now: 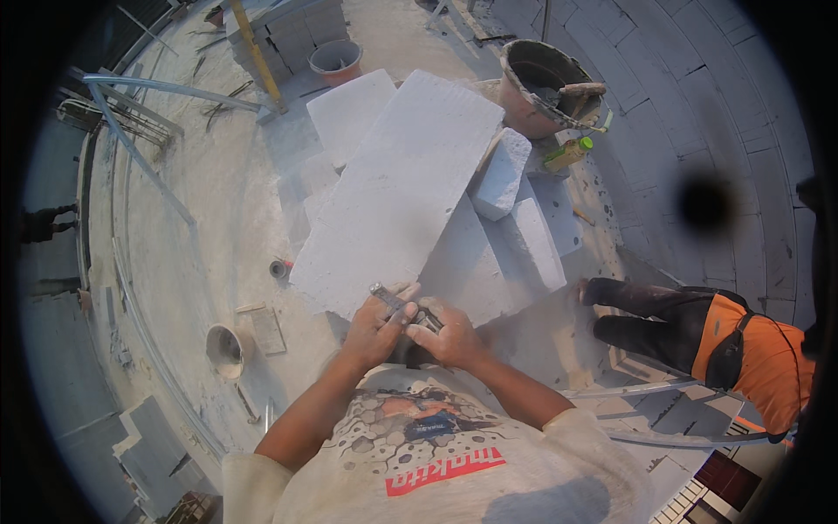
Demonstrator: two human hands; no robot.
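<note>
Both my hands meet low in the middle, in front of the near end of a large white block (401, 166). My left hand (374, 327) is closed around a short grey metal tool (387, 295), whose exact kind I cannot make out. The tool's end sticks out past the fingers toward the block. Close against it, my right hand (452, 336) is closed too, its fingers bent around a dark part (427, 320) that may belong to the same tool. My fingers hide much of what lies between the hands.
More white blocks (504, 175) lie beneath and beside the large one. Beyond them stand a mortar bucket (515, 105) and a smaller bucket (342, 74), with a green-capped bottle (567, 155) nearby. Another bucket (225, 360) is at left. A person in an orange top (729, 341) bends at right.
</note>
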